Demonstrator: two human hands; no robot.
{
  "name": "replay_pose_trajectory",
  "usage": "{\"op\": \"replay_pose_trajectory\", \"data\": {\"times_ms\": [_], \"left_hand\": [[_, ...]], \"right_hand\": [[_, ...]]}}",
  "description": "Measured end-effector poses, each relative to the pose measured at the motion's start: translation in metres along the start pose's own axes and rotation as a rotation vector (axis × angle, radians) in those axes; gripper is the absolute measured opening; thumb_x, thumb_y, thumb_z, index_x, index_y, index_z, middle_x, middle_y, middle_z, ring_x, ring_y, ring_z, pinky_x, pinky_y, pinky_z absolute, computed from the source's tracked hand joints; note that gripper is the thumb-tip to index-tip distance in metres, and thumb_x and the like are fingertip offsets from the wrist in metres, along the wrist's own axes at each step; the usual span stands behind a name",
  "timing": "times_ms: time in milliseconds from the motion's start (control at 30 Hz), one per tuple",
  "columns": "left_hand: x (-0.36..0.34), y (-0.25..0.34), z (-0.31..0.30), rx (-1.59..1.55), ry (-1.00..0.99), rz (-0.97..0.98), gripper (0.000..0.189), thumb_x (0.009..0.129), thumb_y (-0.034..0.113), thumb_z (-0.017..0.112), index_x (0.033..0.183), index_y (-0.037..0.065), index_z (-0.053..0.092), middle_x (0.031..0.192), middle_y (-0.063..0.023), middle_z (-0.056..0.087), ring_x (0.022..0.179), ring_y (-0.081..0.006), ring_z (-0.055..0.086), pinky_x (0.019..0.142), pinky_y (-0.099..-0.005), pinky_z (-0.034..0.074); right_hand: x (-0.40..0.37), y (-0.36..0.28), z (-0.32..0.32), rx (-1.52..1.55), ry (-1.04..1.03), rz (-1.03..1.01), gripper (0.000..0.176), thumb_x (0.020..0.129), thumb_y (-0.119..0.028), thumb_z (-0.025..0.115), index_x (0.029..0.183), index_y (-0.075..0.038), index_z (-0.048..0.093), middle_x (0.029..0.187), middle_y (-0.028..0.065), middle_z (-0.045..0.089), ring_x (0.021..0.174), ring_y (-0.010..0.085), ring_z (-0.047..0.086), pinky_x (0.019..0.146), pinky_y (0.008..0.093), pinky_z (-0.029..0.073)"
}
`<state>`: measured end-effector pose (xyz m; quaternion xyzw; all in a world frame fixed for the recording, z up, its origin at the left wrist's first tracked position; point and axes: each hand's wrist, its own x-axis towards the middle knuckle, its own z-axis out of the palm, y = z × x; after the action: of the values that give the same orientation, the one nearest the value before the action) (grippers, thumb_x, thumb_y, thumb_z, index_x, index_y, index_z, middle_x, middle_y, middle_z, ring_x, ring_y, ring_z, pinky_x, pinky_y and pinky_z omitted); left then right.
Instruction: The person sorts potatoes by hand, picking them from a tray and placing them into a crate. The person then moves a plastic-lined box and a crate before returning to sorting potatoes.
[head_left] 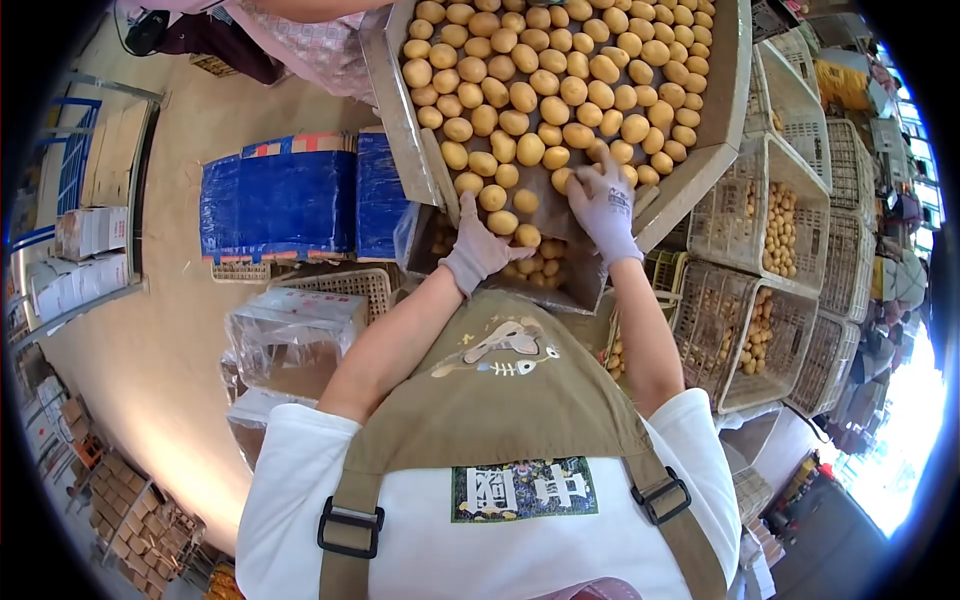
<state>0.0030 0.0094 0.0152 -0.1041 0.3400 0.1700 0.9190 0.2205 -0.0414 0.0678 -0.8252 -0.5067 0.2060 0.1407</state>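
Many round yellow potatoes (550,110) lie spread over a sloping sorting table (735,95) with raised sides. At its narrow lower end, my left hand (478,246) in a pale glove is open, thumb stretched up and fingers pointing right beside a few potatoes (502,222). My right hand (605,208), also gloved, rests with fingers apart among potatoes at the right of the outlet, its fingertips touching some of them. Below the outlet, close to my apron, a box (578,293) holds more potatoes (540,270); my left fingers hide part of it.
Plastic crates (795,215) stand stacked on the right, several with potatoes inside. Blue-wrapped boxes (280,205) and a plastic-covered carton (300,315) stand on the left. Another person's patterned clothing (315,45) shows beside the table at the upper left.
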Motion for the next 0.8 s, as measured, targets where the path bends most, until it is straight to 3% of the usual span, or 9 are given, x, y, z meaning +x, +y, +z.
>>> {"op": "replay_pose_trajectory", "data": {"times_ms": [67,100,200,367,467,567,633,767,800], "left_hand": [[0.005,-0.002,-0.003,-0.073,-0.022,-0.004,0.09,0.086,0.081,0.038,0.153,0.024,0.026,0.157,-0.0075,0.031,0.147,-0.0365,0.023,0.11,-0.0739,0.016],[0.007,-0.001,-0.005,-0.091,-0.047,-0.019,0.09,0.085,0.082,0.039,0.153,0.024,0.026,0.156,-0.0073,0.031,0.146,-0.0359,0.024,0.109,-0.0742,0.019],[0.009,0.0,-0.008,-0.106,-0.023,-0.025,0.09,0.085,0.082,0.039,0.153,0.024,0.027,0.156,-0.0071,0.031,0.145,-0.0351,0.026,0.109,-0.0739,0.02],[0.005,-0.001,-0.002,-0.066,0.019,-0.007,0.087,0.087,0.08,0.039,0.153,0.025,0.027,0.157,-0.0064,0.029,0.144,-0.0336,0.028,0.11,-0.0731,0.021],[0.011,-0.003,-0.014,0.005,0.002,-0.028,0.08,0.09,0.074,0.041,0.151,0.024,0.03,0.153,-0.005,0.037,0.142,-0.0306,0.033,0.11,-0.0705,0.024],[0.001,0.001,-0.006,0.231,0.106,0.025,0.07,0.094,0.064,0.043,0.147,0.019,0.033,0.144,-0.0055,0.047,0.139,-0.0277,0.038,0.108,-0.0675,0.029],[0.034,0.003,-0.056,0.553,-0.221,0.24,0.075,0.094,0.064,0.043,0.152,0.02,0.029,0.156,-0.0049,0.033,0.144,-0.0318,0.03,0.115,-0.0676,0.004],[0.001,0.003,-0.01,0.134,0.108,0.043,0.091,0.088,0.078,0.038,0.157,0.023,0.017,0.162,-0.0055,0.022,0.148,-0.0338,0.022,0.113,-0.0716,0.004],[-0.001,0.002,-0.005,0.099,0.105,0.045,0.092,0.087,0.08,0.037,0.157,0.024,0.016,0.163,-0.0054,0.02,0.149,-0.0341,0.021,0.113,-0.0726,0.005]], "right_hand": [[-0.008,-0.026,0.012,-0.235,0.073,0.015,0.062,0.083,-0.046,0.065,0.143,-0.035,0.051,0.16,0.0183,0.026,0.15,0.038,0.018,0.117,0.0609,0.013],[-0.011,-0.029,0.008,-0.239,-0.067,-0.007,0.071,0.084,-0.049,0.064,0.15,-0.038,0.04,0.16,0.0196,0.027,0.15,0.042,0.013,0.117,0.0617,0.008],[-0.015,-0.016,-0.007,-0.292,-0.252,-0.103,0.07,0.084,-0.049,0.064,0.149,-0.038,0.041,0.16,0.0193,0.026,0.15,0.0413,0.013,0.117,0.0617,0.008],[-0.006,-0.048,0.012,-0.259,0.172,-0.251,0.036,0.083,-0.036,0.064,0.116,-0.023,0.071,0.138,0.0166,0.052,0.13,0.0365,0.046,0.111,0.0588,0.024],[-0.002,-0.095,0.018,-0.171,0.14,-0.621,0.035,0.084,-0.036,0.065,0.117,-0.027,0.07,0.141,0.0163,0.051,0.136,0.036,0.041,0.114,0.0588,0.021],[0.007,-0.055,0.016,-0.329,0.154,-0.421,0.045,0.084,-0.031,0.065,0.129,-0.036,0.063,0.148,0.0167,0.045,0.138,0.0363,0.039,0.114,0.0568,0.02],[-0.005,-0.031,-0.006,-0.376,0.064,-0.421,0.046,0.085,-0.028,0.064,0.131,-0.033,0.062,0.149,0.016,0.044,0.139,0.0371,0.038,0.113,0.0564,0.023],[0.011,0.009,-0.028,0.164,-0.149,0.022,0.042,0.086,-0.022,0.066,0.127,-0.016,0.065,0.141,0.0198,0.051,0.133,0.0395,0.045,0.108,0.0434,0.039],[0.009,-0.002,-0.027,-0.04,0.266,-0.055,0.049,0.087,-0.034,0.066,0.133,-0.021,0.061,0.147,0.0222,0.044,0.138,0.0427,0.037,0.11,0.0564,0.032]]}}
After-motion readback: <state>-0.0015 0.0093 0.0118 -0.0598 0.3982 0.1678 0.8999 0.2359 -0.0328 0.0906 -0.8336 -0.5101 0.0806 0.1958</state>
